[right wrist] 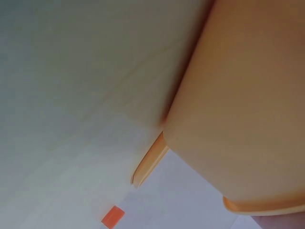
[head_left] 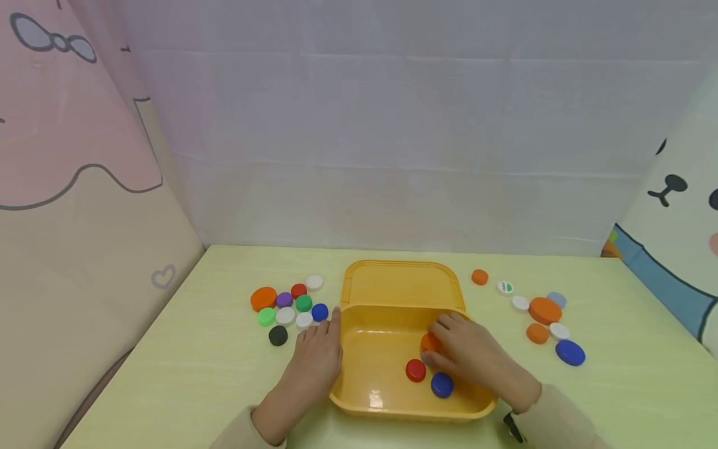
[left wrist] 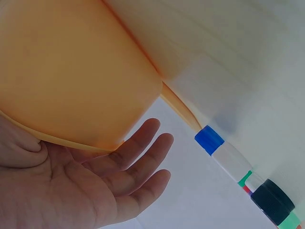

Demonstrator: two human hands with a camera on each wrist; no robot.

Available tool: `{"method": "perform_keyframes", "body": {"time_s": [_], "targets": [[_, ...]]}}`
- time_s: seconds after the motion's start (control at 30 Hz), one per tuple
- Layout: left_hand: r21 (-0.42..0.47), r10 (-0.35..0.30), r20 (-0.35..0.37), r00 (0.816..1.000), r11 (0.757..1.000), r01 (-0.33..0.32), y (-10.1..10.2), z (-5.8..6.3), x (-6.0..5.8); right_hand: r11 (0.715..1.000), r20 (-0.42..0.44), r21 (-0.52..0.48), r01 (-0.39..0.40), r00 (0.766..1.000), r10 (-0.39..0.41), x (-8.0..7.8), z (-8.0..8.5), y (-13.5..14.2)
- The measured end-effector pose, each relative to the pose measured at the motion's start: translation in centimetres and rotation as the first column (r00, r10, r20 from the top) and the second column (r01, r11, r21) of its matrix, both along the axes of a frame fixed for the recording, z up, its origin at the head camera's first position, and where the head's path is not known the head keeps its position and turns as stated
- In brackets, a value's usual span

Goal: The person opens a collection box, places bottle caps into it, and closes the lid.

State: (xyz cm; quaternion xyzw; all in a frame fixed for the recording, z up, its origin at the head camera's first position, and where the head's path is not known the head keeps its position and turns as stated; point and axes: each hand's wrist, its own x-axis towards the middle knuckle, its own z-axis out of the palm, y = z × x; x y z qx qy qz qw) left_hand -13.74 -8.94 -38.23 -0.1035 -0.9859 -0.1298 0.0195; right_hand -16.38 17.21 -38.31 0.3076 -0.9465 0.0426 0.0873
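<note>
A pale yellow-green bench (head_left: 168, 380) is reaching back to a whitish sheet (head_left: 392, 143), cartoon-printed panels (head_left: 73, 262) flanking it. On it, caps (head_left: 304, 304) are lying either side of a yellow box (head_left: 370, 349). The left hand (head_left: 316, 358), fingers loosely extended, is touching its rim; the right hand (head_left: 470, 350) is pinching an orange cap (head_left: 429, 343) inside.

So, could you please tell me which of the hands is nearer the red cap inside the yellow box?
Right. The right hand reaches into the yellow box, close beside the red cap; the left hand is at the box's left rim.
</note>
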Motion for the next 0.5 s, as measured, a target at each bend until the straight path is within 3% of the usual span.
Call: {"method": "perform_keyframes", "body": {"time_s": [0.5], "targets": [[0.010, 0.001, 0.012, 1.000, 1.000, -0.001, 0.01, 0.05, 0.09, 1.000, -0.015, 0.006, -0.018, 1.000, 0.019, 0.11, 0.11, 0.11]]}}
